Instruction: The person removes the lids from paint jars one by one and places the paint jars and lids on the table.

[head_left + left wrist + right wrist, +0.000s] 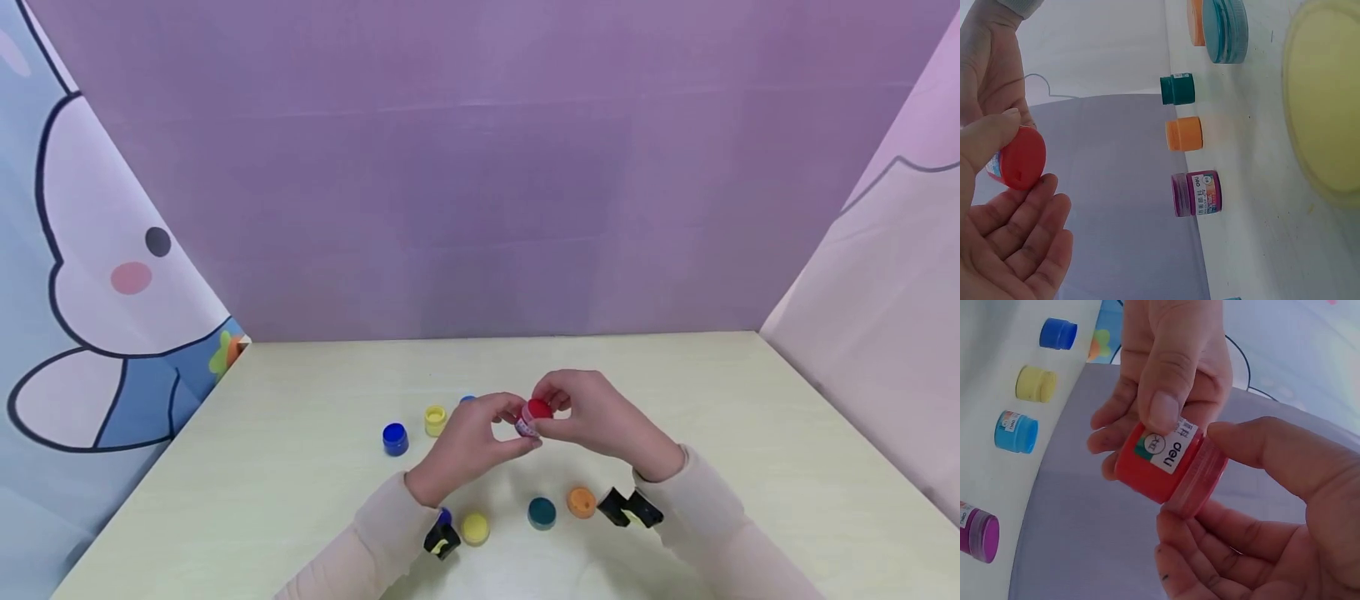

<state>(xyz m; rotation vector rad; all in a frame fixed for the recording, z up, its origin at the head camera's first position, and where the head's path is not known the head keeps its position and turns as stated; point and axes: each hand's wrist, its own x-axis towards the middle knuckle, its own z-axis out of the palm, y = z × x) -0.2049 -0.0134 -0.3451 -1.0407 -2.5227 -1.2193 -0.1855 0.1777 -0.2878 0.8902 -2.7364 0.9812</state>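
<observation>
Over the bench (pixel 322 392), a red jar (pixel 1144 478) is held by the left hand (pixel 468 435), its lid (pixel 1197 487) pinched by the right hand (pixel 592 414); twisting looks underway, so firm holding is needed

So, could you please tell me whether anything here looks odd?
In the right wrist view, a small dark mark on the right hand stands out against the skin around it; it may be paint, though I cannot tell.

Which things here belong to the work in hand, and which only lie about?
Work in hand:
left hand
right hand
red jar
its lid

Apparently lying about:
blue jar
yellow jar
light blue jar
purple jar
orange jar
dark green jar
yellow lid
orange lid
teal lid
</observation>
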